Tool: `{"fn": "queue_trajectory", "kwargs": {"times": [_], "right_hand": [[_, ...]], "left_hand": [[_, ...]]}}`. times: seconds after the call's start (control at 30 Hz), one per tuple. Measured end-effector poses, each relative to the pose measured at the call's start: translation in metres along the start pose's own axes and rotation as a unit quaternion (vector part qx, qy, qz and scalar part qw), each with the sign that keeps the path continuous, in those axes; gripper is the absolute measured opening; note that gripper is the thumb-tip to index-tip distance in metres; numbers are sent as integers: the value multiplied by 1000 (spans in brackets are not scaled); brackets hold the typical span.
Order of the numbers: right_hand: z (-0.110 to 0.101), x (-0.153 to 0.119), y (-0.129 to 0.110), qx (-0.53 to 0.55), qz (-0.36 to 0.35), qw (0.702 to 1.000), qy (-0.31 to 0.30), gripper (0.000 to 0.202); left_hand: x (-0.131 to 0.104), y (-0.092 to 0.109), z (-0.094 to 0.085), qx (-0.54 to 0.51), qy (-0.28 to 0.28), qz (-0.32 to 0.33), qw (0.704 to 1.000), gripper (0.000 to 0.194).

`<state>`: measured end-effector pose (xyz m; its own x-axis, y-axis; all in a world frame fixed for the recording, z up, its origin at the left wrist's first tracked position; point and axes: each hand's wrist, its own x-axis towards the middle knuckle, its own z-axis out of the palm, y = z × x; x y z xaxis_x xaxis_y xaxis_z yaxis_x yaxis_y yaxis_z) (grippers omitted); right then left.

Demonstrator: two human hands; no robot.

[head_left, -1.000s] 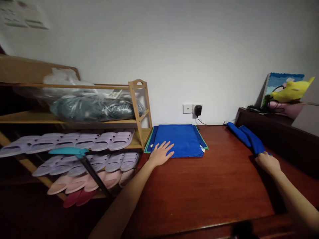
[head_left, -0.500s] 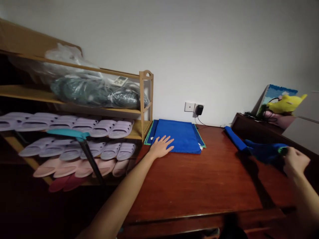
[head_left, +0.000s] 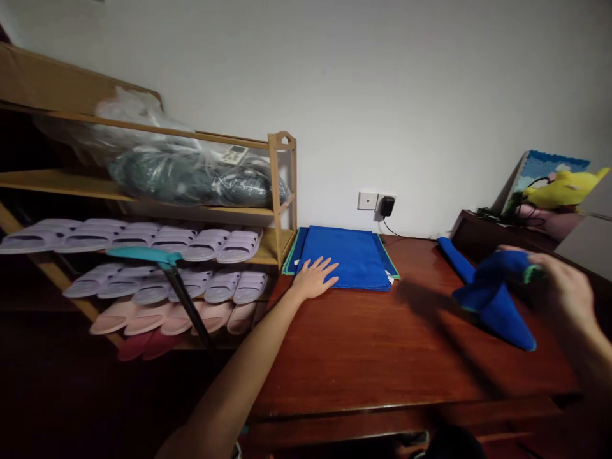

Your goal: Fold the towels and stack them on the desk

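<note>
Fingers spread, my left hand (head_left: pixel 315 278) lies flat on the near left part of a stack of folded blue cloths (head_left: pixel 344 255). Green edging and small white labels show at the stack's sides. At the right, my right hand (head_left: pixel 564 287) is closed on one end of a blue cloth (head_left: pixel 502 299) with green edging. That cloth hangs bunched and twisted over the tabletop, its lower corner pointing toward me. Behind it, a long narrow blue folded cloth (head_left: pixel 455 260) lies near the desk's right side. My right hand is slightly blurred.
A wooden rack (head_left: pixel 282 204) at the left holds rows of slippers (head_left: pixel 239 245) and bagged items (head_left: pixel 167 172). A teal-topped pole (head_left: pixel 143 255) stands before it. The reddish-brown table (head_left: pixel 354 350) meets the wall by a plugged-in charger (head_left: pixel 387 206). A yellow plush toy (head_left: pixel 564 189) sits at right.
My right hand has lifted the blue cloth and brought it slightly left, so it now hangs in folds. My left hand stays on the stack. The view has shifted a little.
</note>
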<state>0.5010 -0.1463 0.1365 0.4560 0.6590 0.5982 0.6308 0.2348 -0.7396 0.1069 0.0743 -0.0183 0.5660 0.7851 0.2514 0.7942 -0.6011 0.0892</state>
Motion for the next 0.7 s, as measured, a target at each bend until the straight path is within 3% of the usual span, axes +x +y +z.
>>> {"fn": "queue_trajectory", "kwargs": {"times": [0.1,0.17,0.2,0.23,0.33,0.43,0.57,0.63,0.7], "right_hand": [[44,-53,-11,0,-2,973,-230,40],[66,-79,-6,-12,-38,911,-411,40],[74,-87,2,-34,-60,892,-446,42],[80,-92,12,-68,-78,889,-446,45],[90,-95,54,-223,-106,895,-370,58],[95,-97,89,-325,-107,865,-368,62],[98,-105,100,-375,-115,851,-349,61],[99,-106,98,-381,-118,850,-344,62],[100,-107,97,-382,-121,851,-340,63]], "left_hand": [[0,-1,1,1,5,3,1000,56],[-1,0,0,3,10,3,1000,55],[-2,0,0,4,13,3,1000,54],[-3,1,-1,4,16,5,1000,53],[-6,4,-5,12,41,20,999,51],[-10,6,-10,21,77,38,996,50],[-14,16,-22,18,73,74,994,46],[-20,35,-31,2,54,100,994,44],[-33,66,-40,-36,42,123,991,44]]}}
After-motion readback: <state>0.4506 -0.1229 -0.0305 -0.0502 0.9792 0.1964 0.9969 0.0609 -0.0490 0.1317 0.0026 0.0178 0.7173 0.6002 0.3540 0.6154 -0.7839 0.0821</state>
